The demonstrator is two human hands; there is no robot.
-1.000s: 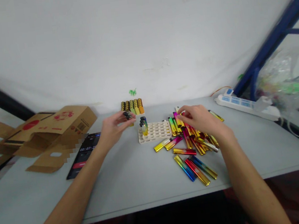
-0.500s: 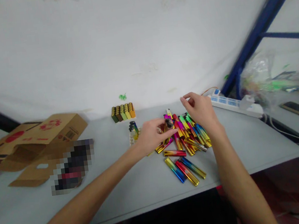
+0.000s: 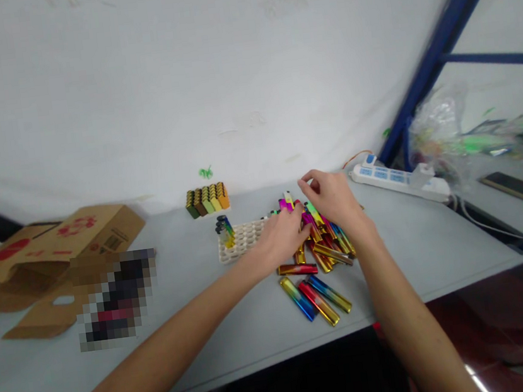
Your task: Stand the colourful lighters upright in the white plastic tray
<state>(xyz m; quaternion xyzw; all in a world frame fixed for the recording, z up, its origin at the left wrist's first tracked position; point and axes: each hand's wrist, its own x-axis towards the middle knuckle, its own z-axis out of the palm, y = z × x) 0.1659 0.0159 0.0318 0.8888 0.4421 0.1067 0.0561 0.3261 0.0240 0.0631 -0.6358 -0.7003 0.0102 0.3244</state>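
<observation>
A heap of shiny multicoloured lighters [image 3: 328,252] lies on the grey table [image 3: 239,326]. My left hand [image 3: 282,239] reaches across onto the heap's left side, fingers curled together around a lighter at its tips. My right hand [image 3: 332,197] hovers over the back of the heap, thumb and forefinger pinched; what they hold is too small to see. Left of the heap sits a white slotted tray [image 3: 245,236] with a few lighters [image 3: 224,231] standing upright in its left corner.
A row of lighters [image 3: 207,199] stands against the white wall. An open cardboard box [image 3: 53,247] and a blurred-out phone [image 3: 112,297] lie at the left. A white power strip [image 3: 397,179] and a blue frame [image 3: 442,34] are at the right.
My left hand moved right from beside the tray onto the lighter heap, carrying a dark-capped lighter. My right hand lifted off the heap and pinched shut. The view swung to the right.
</observation>
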